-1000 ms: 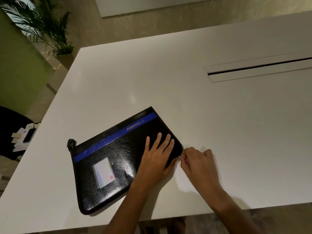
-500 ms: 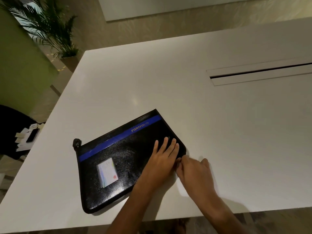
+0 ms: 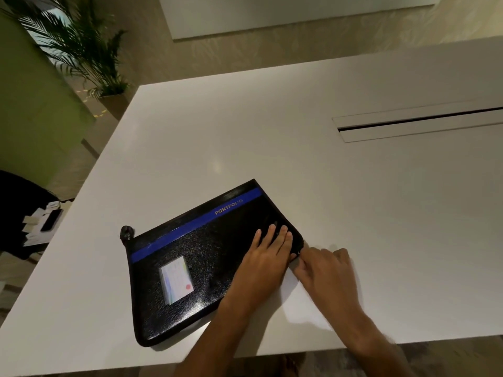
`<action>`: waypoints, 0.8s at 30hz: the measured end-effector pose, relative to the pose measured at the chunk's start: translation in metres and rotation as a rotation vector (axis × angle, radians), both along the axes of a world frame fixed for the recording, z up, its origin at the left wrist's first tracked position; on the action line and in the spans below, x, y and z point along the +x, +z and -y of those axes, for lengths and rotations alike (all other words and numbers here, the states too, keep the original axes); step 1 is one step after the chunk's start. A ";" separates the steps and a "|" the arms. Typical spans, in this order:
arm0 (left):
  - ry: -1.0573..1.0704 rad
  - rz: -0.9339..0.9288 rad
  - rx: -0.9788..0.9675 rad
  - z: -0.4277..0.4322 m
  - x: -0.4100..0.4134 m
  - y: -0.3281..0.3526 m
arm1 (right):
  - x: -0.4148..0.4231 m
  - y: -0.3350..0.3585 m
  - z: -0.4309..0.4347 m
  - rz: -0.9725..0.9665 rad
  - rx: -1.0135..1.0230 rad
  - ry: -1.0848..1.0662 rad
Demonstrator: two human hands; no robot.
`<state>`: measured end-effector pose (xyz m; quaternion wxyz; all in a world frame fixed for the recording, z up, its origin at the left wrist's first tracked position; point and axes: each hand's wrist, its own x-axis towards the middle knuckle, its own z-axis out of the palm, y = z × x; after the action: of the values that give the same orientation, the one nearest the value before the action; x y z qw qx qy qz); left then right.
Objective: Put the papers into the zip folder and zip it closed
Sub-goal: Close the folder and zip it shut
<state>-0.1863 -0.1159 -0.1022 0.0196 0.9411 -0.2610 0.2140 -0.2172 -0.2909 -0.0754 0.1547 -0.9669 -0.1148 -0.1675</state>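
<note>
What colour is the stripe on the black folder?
Blue stripe across the folder, seen in the head view.

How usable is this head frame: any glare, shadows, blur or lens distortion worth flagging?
Head view: dim, warm light; soft glare on the glossy zip folder near its clear card window; both hands cast soft shadows on the white table; right hand slightly motion-blurred, left hand sharper; wide-angle bending of the table edges; the zipper pull under the fingers is unreadable.

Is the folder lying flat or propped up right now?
Flat. The folder lies face-up on the table, left hand spread on its cover, right hand at its right edge. Zip state: cannot tell.
</note>
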 end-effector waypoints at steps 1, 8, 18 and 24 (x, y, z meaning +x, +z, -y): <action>0.004 0.003 -0.007 0.000 0.001 0.001 | -0.004 -0.003 -0.004 -0.002 -0.004 0.044; -0.019 0.018 -0.017 0.002 -0.009 -0.001 | 0.019 0.007 0.024 0.129 -0.089 -0.019; -0.081 -0.010 0.022 -0.004 -0.028 -0.004 | 0.037 0.008 0.036 0.139 -0.185 0.041; -0.099 -0.020 0.019 -0.006 -0.031 0.002 | 0.066 0.002 0.038 0.107 -0.231 0.098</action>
<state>-0.2173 -0.1102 -0.1002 0.0240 0.9293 -0.3089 0.2010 -0.1509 -0.3292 -0.0738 0.0438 -0.9611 -0.1886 -0.1968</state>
